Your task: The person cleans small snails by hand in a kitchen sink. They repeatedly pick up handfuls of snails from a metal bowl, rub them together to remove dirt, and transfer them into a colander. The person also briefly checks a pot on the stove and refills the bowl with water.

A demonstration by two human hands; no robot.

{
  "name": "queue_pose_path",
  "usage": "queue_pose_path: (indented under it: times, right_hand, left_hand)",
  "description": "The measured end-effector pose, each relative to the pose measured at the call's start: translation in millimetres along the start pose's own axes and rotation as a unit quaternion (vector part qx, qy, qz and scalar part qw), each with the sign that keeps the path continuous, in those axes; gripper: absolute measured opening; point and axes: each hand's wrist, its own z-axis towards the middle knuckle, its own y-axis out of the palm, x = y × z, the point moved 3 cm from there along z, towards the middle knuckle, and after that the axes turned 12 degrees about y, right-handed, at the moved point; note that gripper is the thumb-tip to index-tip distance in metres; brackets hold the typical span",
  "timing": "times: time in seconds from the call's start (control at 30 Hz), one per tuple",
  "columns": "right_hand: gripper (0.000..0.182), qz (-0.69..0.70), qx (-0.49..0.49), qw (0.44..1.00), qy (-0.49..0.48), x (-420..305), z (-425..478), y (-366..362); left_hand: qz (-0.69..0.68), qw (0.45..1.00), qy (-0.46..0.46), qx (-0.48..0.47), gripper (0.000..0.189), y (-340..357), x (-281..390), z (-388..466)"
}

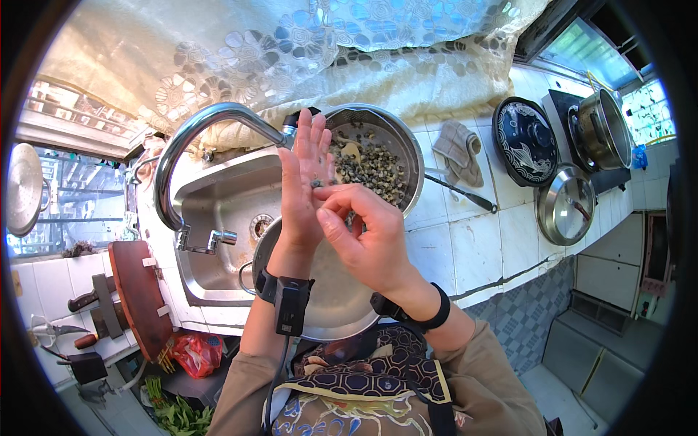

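Observation:
My left hand (pixel 308 191) is held palm up with its fingers apart, and a small dark piece, perhaps a snail or shell, lies on the palm. My right hand (pixel 365 229) is bent over that palm, its fingertips touching or very near the piece; whether it pinches anything cannot be told. Behind both hands, a round metal colander (pixel 419 158) holds many small dark and yellowish snails or shells (pixel 381 174) and a pale spoon-like piece (pixel 350 151). Under my wrists is a large metal basin (pixel 338 305), partly hidden by my arms.
Left of my hands are a steel sink (pixel 191 261) and a curved faucet (pixel 163 163). To the right lie a folded cloth (pixel 461 152), a black-handled utensil (pixel 469 197), a dark patterned lid (pixel 526 141), a metal lid (pixel 567 204) and a pot (pixel 608 131). A cutting board (pixel 139 300) stands at left.

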Motion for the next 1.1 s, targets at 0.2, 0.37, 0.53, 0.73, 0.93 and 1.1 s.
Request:
queue_pose_path:
  times: [0.2,0.37,0.53,0.73,0.93,1.1]
  right_hand:
    - [0.007,-0.025,0.042,0.998,0.031,9.1,-1.7,-4.6]
    - [0.009,-0.073,0.073,0.995,-0.012,11.8,6.5,-7.2]
    - [0.011,-0.143,0.105,0.975,-0.131,11.1,17.0,-10.2]
    - [0.011,-0.229,0.034,0.965,-0.121,12.2,25.5,-8.4]
    - [0.008,-0.116,0.028,0.992,-0.027,31.3,43.0,-15.7]
    - [0.01,-0.13,0.097,0.985,-0.06,37.1,45.9,-26.6]
  left_hand:
    - [-0.045,0.999,0.001,0.023,0.077,2.1,3.2,0.3]
    - [-0.13,0.991,-0.018,0.041,0.076,4.2,4.0,-2.7]
    - [-0.149,0.989,-0.015,0.01,0.076,8.7,6.2,-5.6]
    - [-0.11,0.994,-0.01,-0.022,0.073,11.2,5.7,-8.5]
    - [-0.086,0.993,-0.082,0.013,0.065,9.3,1.5,-8.3]
    - [0.05,0.992,-0.114,-0.008,0.032,4.3,-9.3,-13.4]
